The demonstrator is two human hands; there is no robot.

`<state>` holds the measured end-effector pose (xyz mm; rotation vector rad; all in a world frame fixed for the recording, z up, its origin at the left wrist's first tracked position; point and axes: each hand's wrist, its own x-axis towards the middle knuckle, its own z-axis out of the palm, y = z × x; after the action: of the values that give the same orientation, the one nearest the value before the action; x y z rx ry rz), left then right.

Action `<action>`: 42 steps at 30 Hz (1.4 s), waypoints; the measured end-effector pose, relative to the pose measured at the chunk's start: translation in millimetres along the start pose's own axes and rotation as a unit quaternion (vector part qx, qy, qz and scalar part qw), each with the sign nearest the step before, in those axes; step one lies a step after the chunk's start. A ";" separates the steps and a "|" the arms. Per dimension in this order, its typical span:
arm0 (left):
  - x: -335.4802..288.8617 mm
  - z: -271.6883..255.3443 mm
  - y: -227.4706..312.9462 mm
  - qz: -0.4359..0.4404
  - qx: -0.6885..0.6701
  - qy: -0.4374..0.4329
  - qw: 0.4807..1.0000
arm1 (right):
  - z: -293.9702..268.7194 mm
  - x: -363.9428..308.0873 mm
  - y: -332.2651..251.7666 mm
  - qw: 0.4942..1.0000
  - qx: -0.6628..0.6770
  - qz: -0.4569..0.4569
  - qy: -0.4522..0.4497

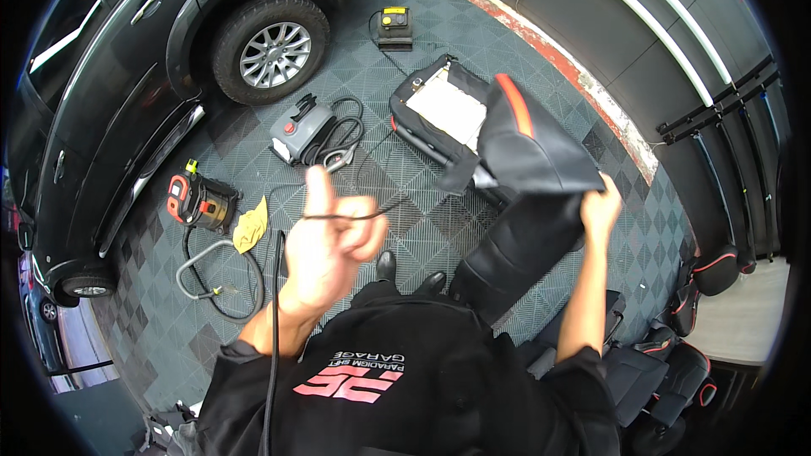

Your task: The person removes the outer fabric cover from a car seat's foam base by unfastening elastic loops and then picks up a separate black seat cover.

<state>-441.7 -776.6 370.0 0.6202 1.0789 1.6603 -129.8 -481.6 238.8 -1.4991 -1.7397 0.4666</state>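
Right hand [601,207] clamped on black cover [541,152], left hand [328,243] curled on cord [346,218], pink-lettered shirt [448,376]

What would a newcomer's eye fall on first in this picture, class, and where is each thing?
Probably the black cover with its orange stripe, right of centre, its edge held in the right grip. Next, perhaps, the dark car filling the upper left, with its large silver-spoked wheel. Then the left grip, raised a little left of centre, with a thin dark cord across it.
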 end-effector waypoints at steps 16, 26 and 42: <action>128.4 66.6 -65.9 0.007 0.243 -0.028 0.970 | 172.6 -178.4 -59.7 0.883 0.395 0.025 -0.254; 172.6 3.3 -180.0 0.255 0.325 -0.254 0.874 | -36.5 -61.4 -221.7 0.768 0.506 0.063 -0.389; 104.9 59.0 19.9 0.025 -0.025 -0.052 0.998 | -19.3 -105.0 -134.8 0.794 0.567 -0.019 -0.218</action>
<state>-440.0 -659.6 404.5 0.6995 0.9517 1.6737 -204.6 -617.2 313.5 -0.4714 -1.2956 1.5854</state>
